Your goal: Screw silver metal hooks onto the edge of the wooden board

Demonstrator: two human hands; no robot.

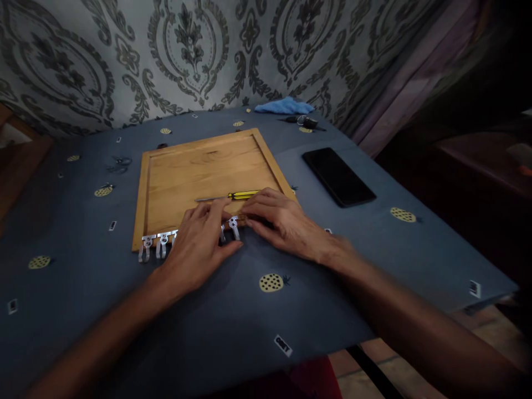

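Observation:
A framed wooden panel point(208, 166) lies on the table. Along its near edge runs a metal strip with several curved clips point(162, 244). My left hand point(195, 241) is closed over the middle of this strip, fingers on the panel side and thumb on the near side. At the strip's right end, my right hand point(286, 221) is closed, its fingertips together against the panel's edge. Whatever those fingertips hold, if anything, is hidden. A screwdriver with a yellow and black handle point(243, 195) rests on the panel, just beyond my right fingers.
A black phone point(338, 177) lies right of the panel. Farther back are a blue cloth point(285, 106) and a dark tool point(303, 121). Scissors point(119, 164) lie to the left. The blue patterned tablecloth point(233, 327) covers the table, with a patterned curtain point(249, 55) behind.

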